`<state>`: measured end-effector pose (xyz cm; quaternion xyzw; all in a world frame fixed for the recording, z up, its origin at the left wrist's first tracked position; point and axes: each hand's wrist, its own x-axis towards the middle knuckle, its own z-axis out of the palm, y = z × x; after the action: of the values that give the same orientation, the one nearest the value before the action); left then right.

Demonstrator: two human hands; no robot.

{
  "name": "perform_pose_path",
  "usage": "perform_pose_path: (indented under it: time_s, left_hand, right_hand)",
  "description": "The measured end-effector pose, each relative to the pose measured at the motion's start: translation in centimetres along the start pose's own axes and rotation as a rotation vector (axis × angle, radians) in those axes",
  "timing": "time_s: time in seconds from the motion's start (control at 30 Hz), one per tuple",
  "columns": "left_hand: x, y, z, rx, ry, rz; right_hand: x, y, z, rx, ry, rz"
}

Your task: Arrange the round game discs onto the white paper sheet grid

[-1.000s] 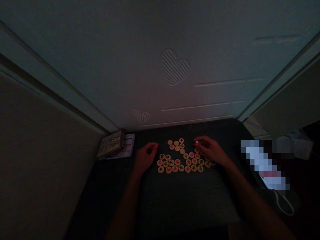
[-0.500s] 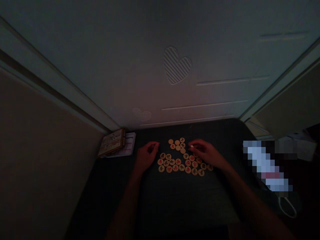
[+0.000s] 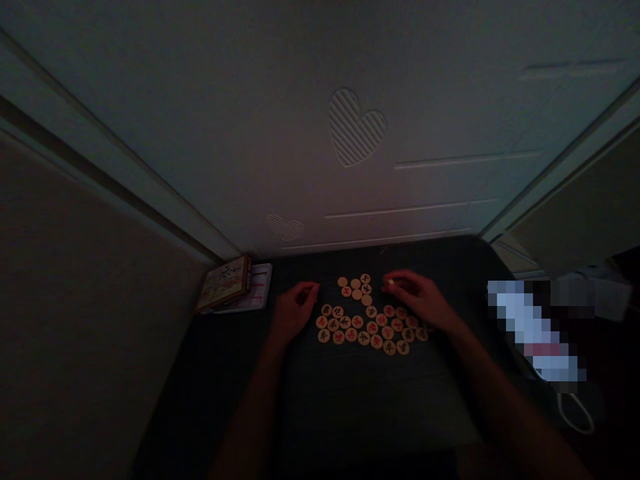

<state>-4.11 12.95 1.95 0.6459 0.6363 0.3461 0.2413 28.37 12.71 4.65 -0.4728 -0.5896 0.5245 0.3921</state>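
Several round wooden game discs (image 3: 367, 327) with red and black marks lie flat on a dark mat (image 3: 360, 393). A smaller group of discs (image 3: 356, 289) sits just behind them. My right hand (image 3: 417, 300) hovers over the right end of the discs, fingers pinched on one pale disc (image 3: 391, 283). My left hand (image 3: 293, 312) rests on the mat to the left of the discs, fingers curled, with nothing visible in it.
A small box (image 3: 224, 283) lies on a white sheet at the mat's far left corner. A white wall panel with a raised heart (image 3: 356, 127) stands right behind the mat. A blurred patch (image 3: 537, 330) and a white cord (image 3: 575, 413) lie to the right.
My right hand drew left with the pinched disc toward the small group, then shifted slightly back right. The discs under it are now uncovered. My left hand stayed put.
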Motion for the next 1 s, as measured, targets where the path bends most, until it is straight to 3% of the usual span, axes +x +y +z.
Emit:
perform_pose_path:
  time_s: [0.13,0.23,0.5,0.63,1.0]
  left_hand:
    - [0.0,0.1,0.0,-0.016,-0.006,0.006]
    - [0.0,0.0,-0.1,-0.034,-0.020,0.012]
    - [0.1,0.2,-0.1,-0.037,-0.015,0.019]
    - [0.1,0.1,0.0,-0.042,-0.007,0.024]
    - [0.2,-0.2,0.1,-0.046,0.000,0.035]
  right_hand:
    - [-0.5,0.2,-2.5,0.051,0.191,0.006]
    - [-1.6,0.4,-3.7,0.063,0.247,0.028]
    - [-2.1,2.4,-3.3,0.321,0.274,0.078]
    - [-1.7,2.8,-3.1,0.424,0.227,0.064]
    - [-1.9,2.9,-3.3,0.420,0.225,0.065]
